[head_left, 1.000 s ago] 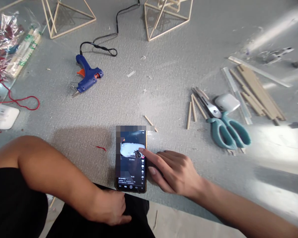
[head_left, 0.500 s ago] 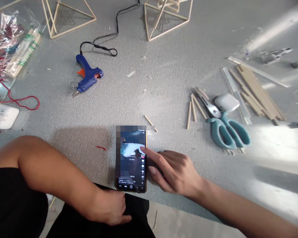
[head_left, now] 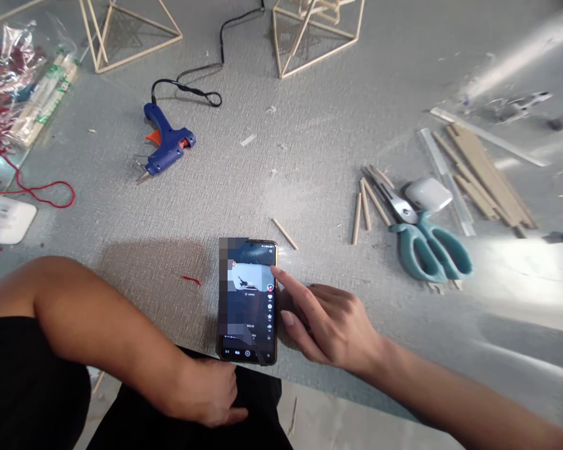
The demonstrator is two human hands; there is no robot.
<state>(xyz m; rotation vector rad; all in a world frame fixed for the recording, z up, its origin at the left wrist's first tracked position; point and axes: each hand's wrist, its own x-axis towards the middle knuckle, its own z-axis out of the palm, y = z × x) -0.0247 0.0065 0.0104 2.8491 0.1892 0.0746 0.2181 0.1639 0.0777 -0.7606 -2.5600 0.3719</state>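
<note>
Black glass, lit up: the phone (head_left: 248, 300) lies flat at the counter's (head_left: 309, 144) near edge, its bottom end just at the lip. Right hand (head_left: 331, 325) rests beside it, fingers loose, index tip on the screen's right edge, gripping nothing. Left hand (head_left: 206, 390) sits curled on the black-clad lap, below the phone, empty. Bare grey counter opens left and ahead. A short stick (head_left: 284, 234) lies just beyond; scissors (head_left: 422, 234) and sticks to the right; glue gun (head_left: 166, 145) well ahead.
</note>
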